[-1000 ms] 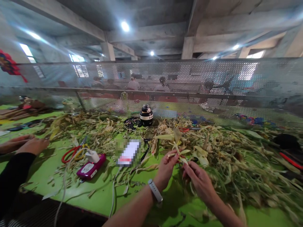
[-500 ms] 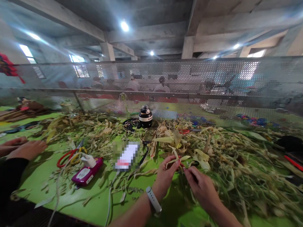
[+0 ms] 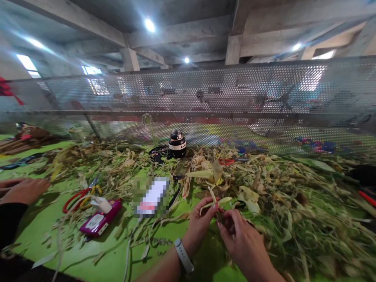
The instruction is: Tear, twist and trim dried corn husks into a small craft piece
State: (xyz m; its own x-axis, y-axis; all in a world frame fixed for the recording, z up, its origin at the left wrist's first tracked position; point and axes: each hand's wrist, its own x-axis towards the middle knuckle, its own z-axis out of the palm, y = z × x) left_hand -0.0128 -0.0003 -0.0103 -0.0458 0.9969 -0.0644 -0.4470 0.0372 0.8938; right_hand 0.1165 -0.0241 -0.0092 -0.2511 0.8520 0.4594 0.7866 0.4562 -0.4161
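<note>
My left hand (image 3: 201,224), with a grey watch band on the wrist, pinches a pale green leaf strip (image 3: 217,201) between thumb and fingers. My right hand (image 3: 239,239) is closed on the same strip just to its right, the two hands nearly touching. Both work above the green table (image 3: 96,262), at the near edge of a large heap of dried leaves and husks (image 3: 282,203).
A magenta power bank (image 3: 100,220) with a white plug, red-handled scissors (image 3: 78,195) and a phone (image 3: 151,196) lie at left. A black-and-white canister (image 3: 177,143) stands by the perforated metal screen (image 3: 205,102). Another person's hand (image 3: 25,190) rests at far left.
My hands have drawn closer together and lower toward me, still on the leaf strip. The view has shifted slightly right; the other person's hand stays on the table.
</note>
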